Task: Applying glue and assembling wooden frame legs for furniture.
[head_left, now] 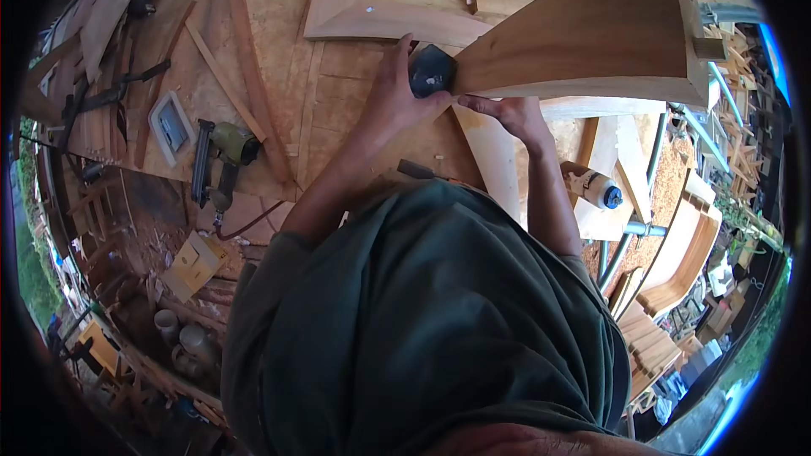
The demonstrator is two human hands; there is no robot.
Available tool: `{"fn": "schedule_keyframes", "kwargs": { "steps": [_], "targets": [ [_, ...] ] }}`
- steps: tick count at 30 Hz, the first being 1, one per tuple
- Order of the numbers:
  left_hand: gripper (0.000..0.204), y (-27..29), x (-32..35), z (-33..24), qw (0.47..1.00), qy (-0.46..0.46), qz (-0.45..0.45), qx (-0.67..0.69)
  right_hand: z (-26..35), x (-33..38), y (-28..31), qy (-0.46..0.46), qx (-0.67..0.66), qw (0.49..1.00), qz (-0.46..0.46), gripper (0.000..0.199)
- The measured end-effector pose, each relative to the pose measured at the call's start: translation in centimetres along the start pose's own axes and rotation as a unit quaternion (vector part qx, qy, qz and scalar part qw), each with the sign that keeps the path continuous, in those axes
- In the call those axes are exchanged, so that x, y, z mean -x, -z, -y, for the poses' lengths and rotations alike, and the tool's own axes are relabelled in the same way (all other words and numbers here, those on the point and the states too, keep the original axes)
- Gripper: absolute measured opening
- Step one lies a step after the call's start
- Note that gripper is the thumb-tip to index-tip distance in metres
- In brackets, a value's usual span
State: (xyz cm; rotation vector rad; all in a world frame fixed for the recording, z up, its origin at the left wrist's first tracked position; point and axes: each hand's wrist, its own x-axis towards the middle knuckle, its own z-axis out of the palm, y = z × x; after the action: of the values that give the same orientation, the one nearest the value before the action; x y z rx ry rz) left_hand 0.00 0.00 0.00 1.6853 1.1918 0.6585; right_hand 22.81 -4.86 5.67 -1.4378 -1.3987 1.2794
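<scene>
A large wide wooden board [591, 34] stands out toward the upper right, its narrow end close in front of me. My left hand [401, 89] curls around a dark, faceted block [432, 70] that sits against that narrow end; its exact kind I cannot make out. Below the board's lower edge, my right hand [513, 116] has thumb and fingers closed at the wood near the same end. Some of its fingers are hidden under the board. Behind them lies a mitred wooden frame [346, 8] on the plywood bench [287, 8].
Left on the bench are a green nail gun [232, 145] with a hose, a small white-framed piece [171, 128] and wood strips [253, 84]. A bottle with a blue cap [596, 186] lies by my right forearm. Wooden parts [684, 245] and metal pipes fill the right side.
</scene>
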Motion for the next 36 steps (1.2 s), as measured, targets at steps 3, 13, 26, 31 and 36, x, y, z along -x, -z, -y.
{"fn": "schedule_keyframes", "kwargs": {
  "steps": [3,13,26,31,36],
  "targets": [
    [0.112,0.8,-0.3,-0.9,0.996,-0.050,-0.003,-0.078,0.2,-0.3,0.0,0.020,0.036,0.999,-0.015,0.034],
    [0.090,1.2,-5.1,0.6,0.977,-0.159,0.073,-0.121,-0.4,-0.7,0.3,0.003,0.049,0.999,0.002,0.055],
    [0.017,-0.3,-4.7,0.2,0.912,-0.230,0.173,-0.293,-1.3,-1.0,0.6,0.014,0.015,1.000,0.015,0.061],
    [0.031,1.2,-4.5,-0.3,0.899,-0.226,0.257,-0.274,-0.8,-0.5,0.6,0.027,0.034,0.999,0.002,0.063],
    [0.053,1.4,-4.8,-1.3,0.938,-0.185,0.182,-0.231,-0.8,-0.3,0.7,0.025,0.017,0.999,-0.013,0.062]
  ]
}}
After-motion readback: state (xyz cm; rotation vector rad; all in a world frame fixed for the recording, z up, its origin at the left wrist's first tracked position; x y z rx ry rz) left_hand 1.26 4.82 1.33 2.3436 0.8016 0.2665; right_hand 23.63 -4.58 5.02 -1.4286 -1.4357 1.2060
